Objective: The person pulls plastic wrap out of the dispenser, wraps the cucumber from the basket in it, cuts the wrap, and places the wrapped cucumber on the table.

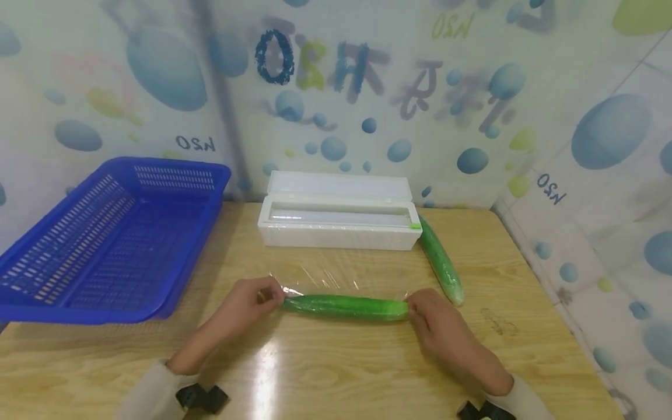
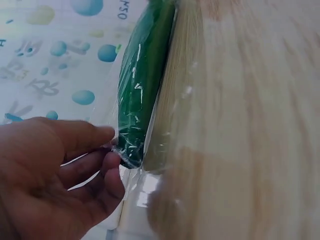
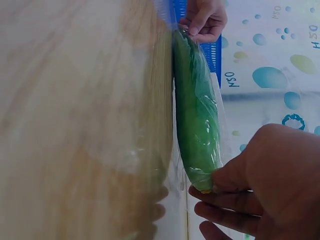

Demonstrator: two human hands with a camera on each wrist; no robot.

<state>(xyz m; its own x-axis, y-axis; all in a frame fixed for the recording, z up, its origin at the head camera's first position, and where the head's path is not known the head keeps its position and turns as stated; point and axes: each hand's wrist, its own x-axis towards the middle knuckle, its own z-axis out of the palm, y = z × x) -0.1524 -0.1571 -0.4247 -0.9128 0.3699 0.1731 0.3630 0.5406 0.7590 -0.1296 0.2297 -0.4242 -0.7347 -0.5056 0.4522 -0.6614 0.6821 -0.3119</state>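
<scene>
Left hand point(image 1: 247, 307) and right hand point(image 1: 440, 322) fingers pinched on opposite ends of cucumber point(image 1: 346, 307) in cling film point(image 1: 326, 280), near side of white box point(image 1: 338, 238); reads as mid-wrap, next move likely needs even tension while rolling.

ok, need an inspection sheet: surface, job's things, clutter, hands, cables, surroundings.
Surface: wood-grain table, glare in front, dark mark at right.
Job's things: front cucumber under clear plastic film, which stretches toward the white dispenser box, lid open; second cucumber beside the box's right end.
Clutter: blue perforated plastic basket at left, apart from the cucumbers.
Hands: left hand pinches film at one cucumber end; right hand holds the other end.
Cables: nothing seen.
Surroundings: walls printed with blue and green bubbles and lettering.
</scene>
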